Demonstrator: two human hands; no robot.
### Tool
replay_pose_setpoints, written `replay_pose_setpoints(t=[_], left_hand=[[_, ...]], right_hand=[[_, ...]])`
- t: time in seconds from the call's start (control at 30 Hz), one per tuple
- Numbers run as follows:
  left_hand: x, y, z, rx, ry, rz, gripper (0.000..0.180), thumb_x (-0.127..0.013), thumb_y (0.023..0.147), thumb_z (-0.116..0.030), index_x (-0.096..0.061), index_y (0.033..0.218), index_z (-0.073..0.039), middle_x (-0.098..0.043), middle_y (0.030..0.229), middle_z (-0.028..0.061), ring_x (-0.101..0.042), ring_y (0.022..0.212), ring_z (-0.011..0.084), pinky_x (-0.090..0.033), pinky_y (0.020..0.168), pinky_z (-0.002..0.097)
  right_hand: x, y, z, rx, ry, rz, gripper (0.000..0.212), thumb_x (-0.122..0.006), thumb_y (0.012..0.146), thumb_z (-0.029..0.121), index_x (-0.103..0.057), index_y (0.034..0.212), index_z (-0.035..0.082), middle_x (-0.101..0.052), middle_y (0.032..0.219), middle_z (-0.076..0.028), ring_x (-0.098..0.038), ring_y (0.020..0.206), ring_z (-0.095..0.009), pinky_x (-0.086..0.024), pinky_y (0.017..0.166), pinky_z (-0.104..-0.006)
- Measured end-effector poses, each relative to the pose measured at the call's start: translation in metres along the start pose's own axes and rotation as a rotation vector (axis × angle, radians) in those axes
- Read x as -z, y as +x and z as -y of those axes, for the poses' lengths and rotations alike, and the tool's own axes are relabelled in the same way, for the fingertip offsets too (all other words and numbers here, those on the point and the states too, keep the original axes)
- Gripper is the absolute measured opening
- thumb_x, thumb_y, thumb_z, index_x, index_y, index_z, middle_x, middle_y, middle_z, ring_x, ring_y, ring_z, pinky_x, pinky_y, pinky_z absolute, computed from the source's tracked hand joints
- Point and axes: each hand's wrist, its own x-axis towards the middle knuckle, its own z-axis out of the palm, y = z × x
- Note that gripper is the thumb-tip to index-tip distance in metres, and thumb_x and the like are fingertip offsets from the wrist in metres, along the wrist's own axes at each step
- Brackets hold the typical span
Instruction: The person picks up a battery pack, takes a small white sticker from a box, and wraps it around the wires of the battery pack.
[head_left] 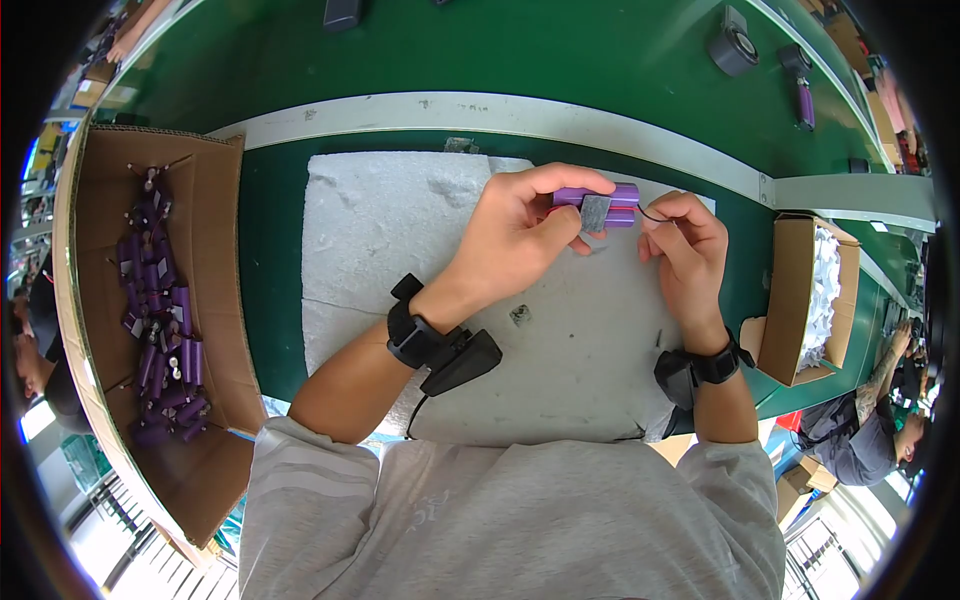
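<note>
your left hand (pixel 515 232) is grasping a purple pack (pixel 625 194). the pack looks like two fat tubes lying side by side. your thumb is on the near side and your pointing finger runs along the far side. a gray patch (pixel 595 213) sits across the middle of the pack, right by your thumb. the pack is up over the far right part of a pale pad (pixel 390 200).

a thin black wire (pixel 652 216) comes out of the right end of the pack and bends over to your right hand (pixel 690 248). your right thumb and pointing finger look pinched on the tip of that wire. your other right fingers are curled in.

you have a black band (pixel 408 338) on your left wrist and another black strap (pixel 716 366) on your right wrist. the pad lies on a green table (pixel 272 250).

on your left is a big brown box (pixel 215 330) with its top open. lots of purple tubes (pixel 150 280) lie in a messy heap inside it. on your right is a small brown box (pixel 785 300), full of crinkly white stuff (pixel 824 290). past the pad, a long pale bar (pixel 500 108) goes across the table. a round black thing (pixel 737 50) sits beyond it, far to the right.
</note>
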Motion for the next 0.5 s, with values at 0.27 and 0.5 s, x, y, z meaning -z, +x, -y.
replay_pose_setpoints(t=[0.27,0.5], left_hand=[[0.002,-0.0007,0.0002,-0.008,0.075,0.058,0.033,-0.038,0.078,0.01,-0.057,0.103,0.002,-0.058,0.101,0.0124,-0.061,0.081,0.0184,-0.053,0.067,0.0283],[0.0008,-0.0012,0.0003,-0.027,0.068,0.034,0.032,-0.038,0.078,0.009,-0.057,0.103,0.002,-0.058,0.099,0.0124,-0.061,0.082,0.0181,-0.053,0.066,0.0284]], right_hand=[[0.0,-0.0013,0.0009,0.0,-0.107,0.065,0.005,-0.051,0.08,-0.004,-0.055,0.083,-0.003,-0.053,0.077,-0.006,-0.045,0.059,-0.011,-0.039,0.052,-0.0236],[-0.005,-0.0012,0.0024,-0.017,-0.171,0.031,0.006,-0.055,0.08,-0.002,-0.057,0.086,-0.003,-0.054,0.076,-0.006,-0.046,0.058,-0.011,-0.04,0.053,-0.0237]])
